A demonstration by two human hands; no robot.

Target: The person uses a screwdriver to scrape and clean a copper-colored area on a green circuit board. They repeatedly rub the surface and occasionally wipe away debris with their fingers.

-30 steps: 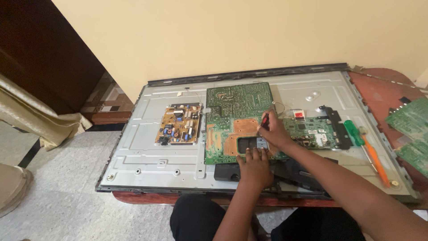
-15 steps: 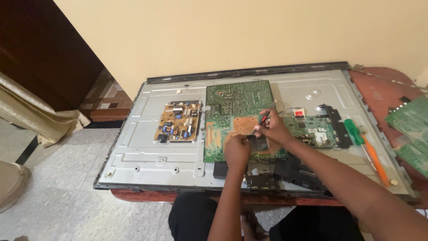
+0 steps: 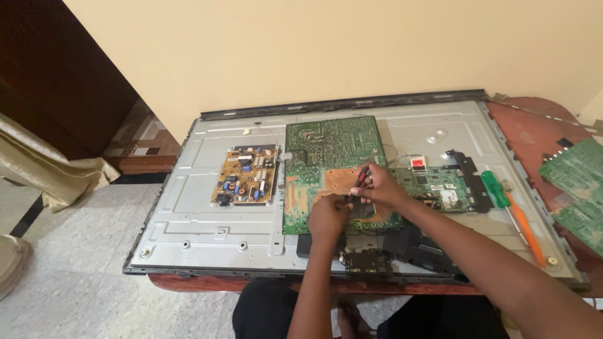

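A flat television lies face down on a reddish table, its grey metal back panel (image 3: 207,207) exposed. A large green circuit board (image 3: 330,147) lies upside down in the middle of the panel. My right hand (image 3: 380,188) holds a thin red-and-black probe (image 3: 360,177) with its tip on the board's copper area. My left hand (image 3: 328,216) rests on the same board just left of the right hand, fingers pinched on something small that I cannot make out. A yellow power board (image 3: 247,176) sits to the left, a smaller green board (image 3: 430,182) to the right.
A green-handled screwdriver (image 3: 496,189) and an orange tool (image 3: 526,229) lie on the panel's right side. More green boards (image 3: 578,179) rest on the table at far right. Black parts (image 3: 377,251) sit near the front edge. A beige wall stands behind, tiled floor to the left.
My left hand has moved up the green board toward my right hand and now sits beside the probe. The right hand has stayed near the same spot.
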